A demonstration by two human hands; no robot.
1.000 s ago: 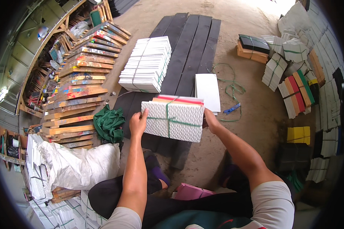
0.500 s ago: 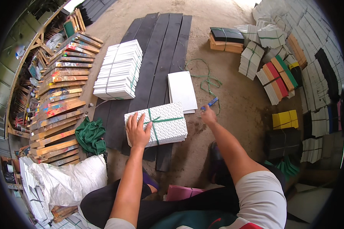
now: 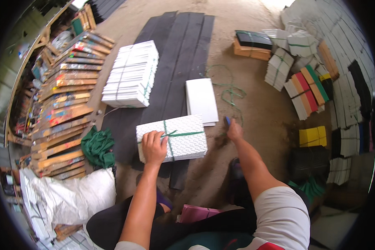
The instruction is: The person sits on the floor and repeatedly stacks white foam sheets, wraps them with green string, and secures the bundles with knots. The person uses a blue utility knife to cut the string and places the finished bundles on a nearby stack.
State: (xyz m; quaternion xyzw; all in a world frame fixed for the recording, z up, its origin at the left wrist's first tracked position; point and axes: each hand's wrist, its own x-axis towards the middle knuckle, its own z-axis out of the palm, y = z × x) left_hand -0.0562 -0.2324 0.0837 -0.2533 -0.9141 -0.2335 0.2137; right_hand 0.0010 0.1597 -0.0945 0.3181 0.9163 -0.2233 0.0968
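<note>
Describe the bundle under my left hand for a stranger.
Find the long dark strips. Toward their near end, a white bundle lies under your left hand. Unlike the taller white stack beyond it, its top is bumpy and crossed by green ties.

A white textured bundle, tied crosswise with green cord, lies flat near a blue tool.

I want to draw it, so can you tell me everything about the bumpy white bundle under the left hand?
The bumpy white bundle is a rectangular block, and thin layers show along its near side. Its material looks like foam. Green ties cross on its top, with a knot where they meet. It lies flat and slightly turned, bumpy face up, near the close end of the dark boards. The left hand rests on top, left of the knot. Its underside is hidden.
</note>
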